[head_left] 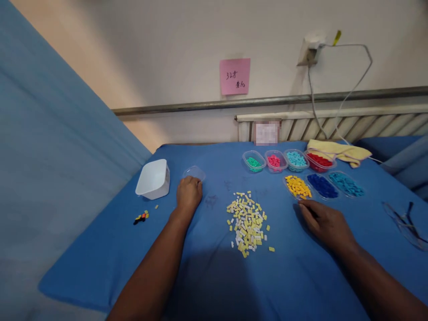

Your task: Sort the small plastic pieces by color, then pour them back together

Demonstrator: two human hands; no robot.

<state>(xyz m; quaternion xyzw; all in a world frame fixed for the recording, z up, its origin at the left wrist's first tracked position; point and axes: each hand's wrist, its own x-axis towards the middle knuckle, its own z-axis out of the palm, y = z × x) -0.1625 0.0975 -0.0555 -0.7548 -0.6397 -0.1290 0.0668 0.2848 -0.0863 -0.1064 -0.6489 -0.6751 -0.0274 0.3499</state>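
My left hand (189, 192) is curled at the near rim of a clear plastic container (194, 171), its fingertips mostly hidden behind the knuckles. Over on the right, my right hand (325, 223) has its thumb and fingers closed at the near edge of a clear container of orange-yellow pieces (297, 186). Between the hands lies a loose pile of small pale yellow and white pieces (248, 223), spread directly on the blue cloth (214, 276). A few strays sit around its border.
Containers of green (254, 162), pink (275, 161), light blue (296, 159), red (319, 160), dark blue (322, 185) and teal pieces (346, 183) stand at the right. A white tub (154, 179), mixed pieces (141, 217), yellow cloth (341, 150) and glasses (406, 223) lie around.
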